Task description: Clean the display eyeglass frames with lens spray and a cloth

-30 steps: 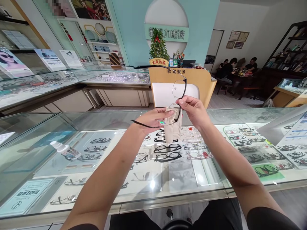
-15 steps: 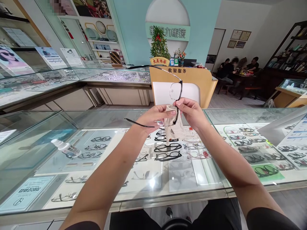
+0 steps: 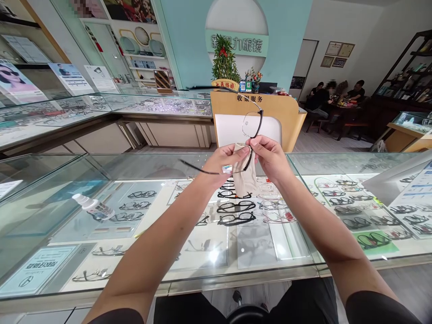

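A pair of black half-rim eyeglasses [image 3: 260, 123] is held up in front of me, both temples stretching to the left. My right hand [image 3: 268, 155] pinches the frame near the bridge. A beige cloth [image 3: 245, 180] hangs from my left hand [image 3: 224, 159], whose thumb and fingers press it around the lower lens. Most of that lens is hidden by the cloth and fingers. The upper lens is uncovered and bears a small round mark.
Below my arms is a glass display case [image 3: 189, 281] with rows of eyeglasses [image 3: 236, 206] inside. On its top at left lies a white spray bottle [image 3: 92, 207], tilted. A wooden counter [image 3: 290, 117] stands beyond, with people [image 3: 320, 99] seated at the far right.
The eyeglasses have shifted slightly right and tilted, the upper lens leaning further right. The cloth now hangs more loosely and wider below my left hand.
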`<state>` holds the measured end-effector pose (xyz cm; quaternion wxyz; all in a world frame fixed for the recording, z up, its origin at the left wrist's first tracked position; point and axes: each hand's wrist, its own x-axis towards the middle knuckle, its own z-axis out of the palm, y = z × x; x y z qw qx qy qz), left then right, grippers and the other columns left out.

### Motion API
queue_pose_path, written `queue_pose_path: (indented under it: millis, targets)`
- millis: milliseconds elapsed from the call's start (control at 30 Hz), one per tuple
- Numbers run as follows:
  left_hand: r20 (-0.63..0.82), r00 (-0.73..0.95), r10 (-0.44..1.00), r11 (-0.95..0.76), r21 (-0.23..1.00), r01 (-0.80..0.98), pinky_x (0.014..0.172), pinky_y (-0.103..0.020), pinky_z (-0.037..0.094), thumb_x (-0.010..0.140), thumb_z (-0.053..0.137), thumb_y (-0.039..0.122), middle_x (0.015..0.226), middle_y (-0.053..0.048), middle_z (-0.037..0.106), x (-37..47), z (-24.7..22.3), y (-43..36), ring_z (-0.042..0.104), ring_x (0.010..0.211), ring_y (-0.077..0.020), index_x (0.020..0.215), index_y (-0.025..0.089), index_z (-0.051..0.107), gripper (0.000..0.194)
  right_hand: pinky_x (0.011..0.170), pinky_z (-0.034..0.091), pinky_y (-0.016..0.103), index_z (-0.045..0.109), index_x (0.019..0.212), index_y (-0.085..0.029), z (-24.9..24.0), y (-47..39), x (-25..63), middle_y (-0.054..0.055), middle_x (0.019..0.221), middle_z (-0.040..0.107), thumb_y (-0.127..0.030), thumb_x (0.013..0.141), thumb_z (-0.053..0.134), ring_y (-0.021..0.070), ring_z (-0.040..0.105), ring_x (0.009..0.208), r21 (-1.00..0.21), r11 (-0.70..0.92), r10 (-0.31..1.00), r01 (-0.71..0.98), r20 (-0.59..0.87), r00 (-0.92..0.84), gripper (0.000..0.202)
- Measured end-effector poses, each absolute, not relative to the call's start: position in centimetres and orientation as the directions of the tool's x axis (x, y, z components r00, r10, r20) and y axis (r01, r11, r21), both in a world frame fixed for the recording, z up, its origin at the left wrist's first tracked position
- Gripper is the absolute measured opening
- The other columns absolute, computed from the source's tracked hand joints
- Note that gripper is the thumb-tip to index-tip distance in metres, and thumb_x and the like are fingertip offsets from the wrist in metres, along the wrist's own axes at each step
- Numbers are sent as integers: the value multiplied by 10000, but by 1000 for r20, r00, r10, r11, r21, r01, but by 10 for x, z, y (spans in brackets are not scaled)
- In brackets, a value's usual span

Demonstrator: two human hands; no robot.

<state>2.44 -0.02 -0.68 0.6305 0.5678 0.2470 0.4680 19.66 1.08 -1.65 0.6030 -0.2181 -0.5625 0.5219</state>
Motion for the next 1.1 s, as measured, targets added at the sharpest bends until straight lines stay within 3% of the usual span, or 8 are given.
queue_pose_path:
  millis: [200, 367, 500, 600, 767, 867, 1000, 1100]
  targets:
    - [195, 419, 887, -110, 969, -220, 578, -275, 570, 710, 988, 714, 733, -43, 765, 22, -7, 1, 701, 605, -168, 887, 164, 725, 634, 610, 447, 294, 776, 809, -234, -12, 7, 197, 7, 878, 730, -632, 683, 1010, 140, 527, 730, -876, 321, 906, -361, 395, -153, 478]
    - [227, 560, 797, -118, 967, -224, 680, -261, 592, 635, 1085, 497, 914, -96, 836, 17, -3, 3, 740, 738, -175, 937, 139, 767, 566, 477, 371, 303, 793, 831, -229, -7, 8, 203, -37, 700, 639, -623, 623, 1038, 112, 447, 549, -896, 232, 925, -379, 324, -200, 508]
    - [230, 565, 792, -134, 969, -206, 649, -247, 575, 624, 1091, 423, 844, -76, 814, 17, -4, 4, 718, 717, -167, 910, 136, 759, 524, 466, 398, 314, 793, 840, -224, -9, 10, 203, -31, 704, 659, -624, 611, 1039, 128, 509, 552, -903, 209, 926, -376, 307, -222, 523]
    - [258, 518, 816, -167, 962, -217, 614, -260, 572, 663, 1070, 500, 775, -52, 778, 20, -7, 3, 688, 651, -156, 866, 149, 729, 530, 508, 423, 320, 797, 874, -234, -11, 9, 202, -31, 708, 653, -636, 657, 1014, 143, 532, 588, -914, 176, 918, -366, 287, -274, 505]
    - [274, 354, 894, -226, 959, -172, 509, -249, 545, 722, 951, 765, 705, -39, 730, 22, -13, 4, 659, 552, -143, 832, 168, 694, 659, 681, 437, 292, 827, 837, -215, -11, 9, 202, -22, 795, 677, -577, 639, 1040, 114, 487, 701, -907, 186, 926, -378, 290, -240, 464]
    - [234, 379, 895, -200, 972, -126, 468, -258, 531, 749, 901, 817, 699, -56, 750, 18, -14, 7, 685, 529, -175, 903, 180, 696, 686, 695, 405, 288, 839, 815, -214, -8, 8, 203, -14, 827, 698, -548, 626, 1043, 111, 461, 715, -903, 213, 930, -373, 305, -207, 435]
    - [220, 524, 823, -156, 974, -164, 635, -340, 647, 739, 964, 721, 902, -113, 839, 12, -8, 7, 796, 698, -247, 1047, 172, 737, 669, 646, 378, 307, 832, 831, -217, -5, 5, 205, -16, 802, 678, -541, 653, 1023, 120, 451, 681, -906, 223, 932, -360, 306, -192, 416]
    - [232, 562, 794, -165, 972, -167, 719, -331, 648, 689, 1042, 580, 1027, -133, 860, 11, -5, 6, 836, 879, -291, 1104, 162, 786, 642, 618, 368, 324, 826, 851, -227, -6, 6, 207, -24, 764, 648, -580, 674, 1006, 130, 444, 646, -909, 221, 935, -354, 301, -189, 434]
